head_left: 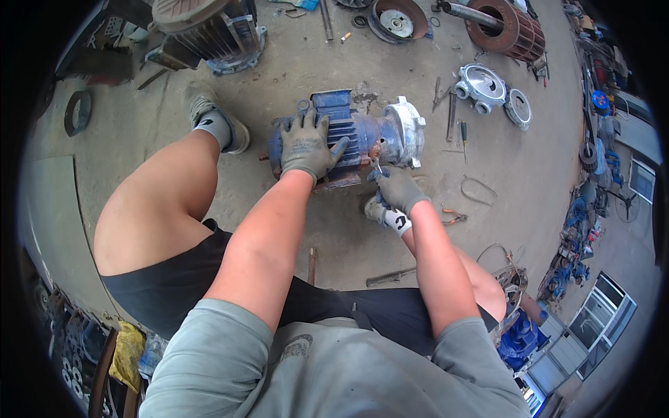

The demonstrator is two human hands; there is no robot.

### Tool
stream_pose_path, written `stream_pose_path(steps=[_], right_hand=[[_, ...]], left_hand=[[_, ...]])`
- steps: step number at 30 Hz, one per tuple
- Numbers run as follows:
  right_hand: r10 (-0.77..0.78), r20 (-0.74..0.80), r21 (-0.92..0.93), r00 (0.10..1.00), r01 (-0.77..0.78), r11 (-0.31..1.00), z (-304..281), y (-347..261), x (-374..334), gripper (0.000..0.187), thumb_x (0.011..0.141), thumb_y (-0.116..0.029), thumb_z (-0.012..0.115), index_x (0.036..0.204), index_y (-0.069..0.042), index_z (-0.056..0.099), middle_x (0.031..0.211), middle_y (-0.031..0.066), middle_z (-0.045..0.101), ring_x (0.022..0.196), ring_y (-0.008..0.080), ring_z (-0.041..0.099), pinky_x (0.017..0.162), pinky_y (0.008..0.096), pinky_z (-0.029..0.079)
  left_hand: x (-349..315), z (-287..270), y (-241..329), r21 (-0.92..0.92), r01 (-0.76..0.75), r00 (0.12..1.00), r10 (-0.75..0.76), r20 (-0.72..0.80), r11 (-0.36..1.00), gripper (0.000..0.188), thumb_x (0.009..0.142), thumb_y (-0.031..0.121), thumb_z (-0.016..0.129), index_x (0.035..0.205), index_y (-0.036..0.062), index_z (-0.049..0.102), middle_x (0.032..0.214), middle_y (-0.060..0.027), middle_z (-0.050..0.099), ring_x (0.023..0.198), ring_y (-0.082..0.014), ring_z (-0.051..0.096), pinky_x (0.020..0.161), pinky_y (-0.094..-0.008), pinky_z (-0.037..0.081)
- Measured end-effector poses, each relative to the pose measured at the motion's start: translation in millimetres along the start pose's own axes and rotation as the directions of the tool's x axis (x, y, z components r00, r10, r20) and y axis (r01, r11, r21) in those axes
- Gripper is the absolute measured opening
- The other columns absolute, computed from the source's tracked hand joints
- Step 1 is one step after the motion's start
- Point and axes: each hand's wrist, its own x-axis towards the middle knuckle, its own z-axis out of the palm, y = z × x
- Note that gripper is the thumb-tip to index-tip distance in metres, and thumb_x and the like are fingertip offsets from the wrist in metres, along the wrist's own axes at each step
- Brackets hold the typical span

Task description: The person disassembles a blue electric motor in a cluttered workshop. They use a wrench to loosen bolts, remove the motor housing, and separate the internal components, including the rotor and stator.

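A blue finned electric motor (pixel 354 139) lies on its side on the concrete floor between my feet. Its right end joins a silvery pump housing (pixel 406 132). My left hand (pixel 306 148), in a grey work glove, rests flat on the motor's fins with fingers spread. At the joint between motor and housing, my right hand (pixel 398 188), also gloved, is closed around a small metal wrench (pixel 378 166); most of the wrench is hidden by the fingers. My right shoe sits just below that hand, and my left shoe is left of the motor.
Pliers with orange handles (pixel 454 217), a screwdriver (pixel 464 132) and a bent wire lie to the right. Silver castings (pixel 481 86), a rusty rotor (pixel 503 31) and a round brown cover (pixel 397 21) stand farther off. A large motor (pixel 209 31) is at far left; a hammer handle (pixel 311 266) lies nearer.
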Motion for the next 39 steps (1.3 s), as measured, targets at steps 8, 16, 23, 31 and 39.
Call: stream_pose_path(steps=[8,16,23,31,39], right_hand=[[0.241,0.392,-0.527,0.888,0.003,0.850,-62.5,-90.5,30.5,0.024,0.099,-0.015,0.059,0.096,-0.008,0.082,0.089,0.0106,0.079,0.073,0.0245,0.072,0.065,0.0409,0.056],[0.243,0.393,-0.490,0.887,-0.022,0.871,-48.8,-87.3,35.2,0.026,0.096,-0.016,0.060,0.098,-0.004,0.082,0.086,0.0149,0.079,0.066,0.0265,0.074,0.060,0.0425,0.058],[0.006,-0.374,-0.293,0.927,-0.124,0.948,77.8,7.8,2.1,0.029,0.103,-0.024,0.054,0.121,-0.004,0.066,0.113,0.0258,0.076,0.112,0.0452,0.072,0.102,0.0553,0.055],[0.065,-0.287,-0.152,0.956,-0.113,0.982,74.7,19.7,15.2,0.030,0.102,-0.017,0.052,0.125,-0.006,0.068,0.124,0.0301,0.073,0.122,0.0462,0.068,0.107,0.0536,0.052],[-0.159,-0.518,-0.143,0.840,0.098,0.985,92.5,40.2,22.9,0.026,0.103,-0.017,0.052,0.124,-0.008,0.063,0.115,0.0240,0.074,0.114,0.0450,0.070,0.096,0.0572,0.054]], left_hand=[[-0.2,-10.0,2.8,-0.009,0.015,0.999,-0.014,0.045,1.000,0.076,0.092,0.063,0.070,0.150,0.0134,0.062,0.167,-0.0184,0.046,0.153,-0.0412,0.041,0.127,-0.0663,0.024],[0.3,-8.7,-0.4,-0.008,0.008,0.994,-0.007,0.108,1.000,0.078,0.093,0.064,0.069,0.151,0.0138,0.062,0.169,-0.0194,0.042,0.159,-0.0403,0.033,0.126,-0.0667,0.027],[2.4,-4.4,0.1,-0.035,0.015,0.997,-0.012,0.071,0.999,0.078,0.092,0.064,0.069,0.150,0.0125,0.062,0.166,-0.0169,0.048,0.157,-0.0368,0.037,0.127,-0.0640,0.025],[1.0,0.1,1.2,0.011,-0.004,1.000,0.004,0.011,1.000,0.075,0.094,0.064,0.066,0.148,0.0108,0.063,0.163,-0.0177,0.051,0.156,-0.0351,0.039,0.127,-0.0604,0.026],[-0.3,5.0,3.8,0.074,-0.006,1.000,0.006,-0.010,0.997,0.077,0.093,0.064,0.067,0.150,0.0133,0.063,0.161,-0.0158,0.053,0.152,-0.0353,0.044,0.126,-0.0593,0.027]])
